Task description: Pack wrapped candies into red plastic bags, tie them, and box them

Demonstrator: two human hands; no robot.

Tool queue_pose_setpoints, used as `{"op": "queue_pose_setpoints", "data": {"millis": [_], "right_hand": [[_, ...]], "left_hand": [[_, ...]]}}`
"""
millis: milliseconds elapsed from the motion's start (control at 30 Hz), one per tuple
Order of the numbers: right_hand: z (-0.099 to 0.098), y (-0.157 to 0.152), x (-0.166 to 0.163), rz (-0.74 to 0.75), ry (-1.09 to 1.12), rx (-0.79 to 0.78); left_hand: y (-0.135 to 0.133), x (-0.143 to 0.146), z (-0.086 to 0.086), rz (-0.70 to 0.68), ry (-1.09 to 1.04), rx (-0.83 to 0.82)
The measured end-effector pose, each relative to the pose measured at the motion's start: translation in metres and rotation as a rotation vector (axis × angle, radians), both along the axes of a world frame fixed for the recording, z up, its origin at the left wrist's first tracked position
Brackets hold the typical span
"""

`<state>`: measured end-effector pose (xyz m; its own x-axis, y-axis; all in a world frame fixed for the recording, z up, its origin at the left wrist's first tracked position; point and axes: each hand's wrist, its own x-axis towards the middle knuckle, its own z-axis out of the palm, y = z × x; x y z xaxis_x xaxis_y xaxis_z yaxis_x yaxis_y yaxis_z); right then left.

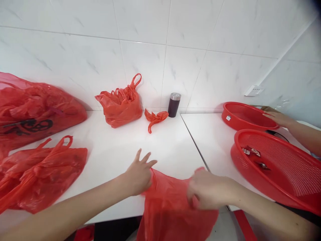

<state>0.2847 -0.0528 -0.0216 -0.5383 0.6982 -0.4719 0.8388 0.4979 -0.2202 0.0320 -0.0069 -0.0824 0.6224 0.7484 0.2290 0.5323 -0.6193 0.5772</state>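
A red plastic bag (pixel 175 214) hangs in front of me, its top edge spread between my hands and its lower part dropping past the table's front edge. At its left top corner is my left hand (pixel 139 175), with several fingers stretched out and the thumb side pinched on the bag. My right hand (pixel 209 189), slightly blurred, is closed round the bag's right top edge, and a bit of red plastic sticks out above it. The inside of the bag cannot be seen.
Full red bags (pixel 37 113) lie left; a smaller filled bag (pixel 122 107), a crumpled red bag (pixel 155 117) and a dark tumbler (pixel 174 105) stand by the wall. Right are a red basket (pixel 273 150) holding small packets and a red basin (pixel 233 121) with another person's hand (pixel 278 117).
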Motion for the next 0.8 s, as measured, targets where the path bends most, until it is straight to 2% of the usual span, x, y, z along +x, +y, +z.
{"op": "queue_pose_setpoints", "data": {"millis": [67, 100, 133, 200, 267, 300, 333, 367, 400, 433, 500, 533, 567, 600, 667, 733, 767, 800], "right_hand": [[-0.001, -0.004, 0.017, -0.026, -0.094, -0.052], [0.001, -0.003, 0.025, -0.059, -0.112, 0.011], [0.004, 0.000, 0.034, -0.099, -0.106, 0.128], [0.017, 0.010, 0.049, -0.223, -0.071, 0.465], [0.033, 0.020, 0.060, -0.433, -0.051, 0.854], [0.039, 0.025, 0.064, -0.540, -0.035, 0.996], [0.044, 0.029, 0.067, -0.609, -0.005, 1.037], [0.046, 0.032, 0.069, -0.625, 0.039, 0.980], [0.045, 0.033, 0.070, -0.593, 0.078, 0.851], [0.043, 0.034, 0.070, -0.529, 0.119, 0.675], [0.037, 0.032, 0.073, -0.419, 0.252, 0.330], [0.035, 0.030, 0.075, -0.408, 0.362, 0.227], [0.033, 0.028, 0.080, -0.434, 0.497, 0.194], [0.032, 0.025, 0.087, -0.484, 0.642, 0.221], [0.028, 0.020, 0.109, -0.652, 0.810, 0.469], [0.017, 0.016, 0.141, -0.851, 0.646, 0.734], [0.009, 0.014, 0.159, -0.937, 0.455, 0.774], [0.000, 0.013, 0.176, -0.999, 0.230, 0.742]], "left_hand": [[0.002, -0.020, 0.006, 0.059, 0.092, -0.010], [0.005, -0.029, 0.014, 0.080, 0.155, -0.002], [0.009, -0.035, 0.026, 0.100, 0.209, 0.010], [0.017, -0.041, 0.060, 0.154, 0.221, 0.067], [0.024, -0.039, 0.099, 0.264, 0.134, 0.229], [0.025, -0.036, 0.115, 0.385, 0.031, 0.456], [0.025, -0.033, 0.127, 0.439, 0.004, 0.605], [0.024, -0.030, 0.134, 0.401, 0.006, 0.662], [0.023, -0.026, 0.135, 0.336, 0.021, 0.622], [0.020, -0.023, 0.131, 0.255, 0.045, 0.488], [0.015, -0.017, 0.115, 0.143, 0.013, 0.086], [0.013, -0.014, 0.106, 0.119, -0.061, -0.116], [0.010, -0.012, 0.097, 0.109, -0.170, -0.290], [0.008, -0.011, 0.091, 0.109, -0.303, -0.428], [0.005, -0.011, 0.082, 0.122, -0.566, -0.629], [0.001, -0.015, 0.076, 0.182, -0.769, -0.757], [-0.002, -0.019, 0.073, 0.214, -0.839, -0.808], [-0.005, -0.023, 0.070, 0.238, -0.891, -0.859]]}}
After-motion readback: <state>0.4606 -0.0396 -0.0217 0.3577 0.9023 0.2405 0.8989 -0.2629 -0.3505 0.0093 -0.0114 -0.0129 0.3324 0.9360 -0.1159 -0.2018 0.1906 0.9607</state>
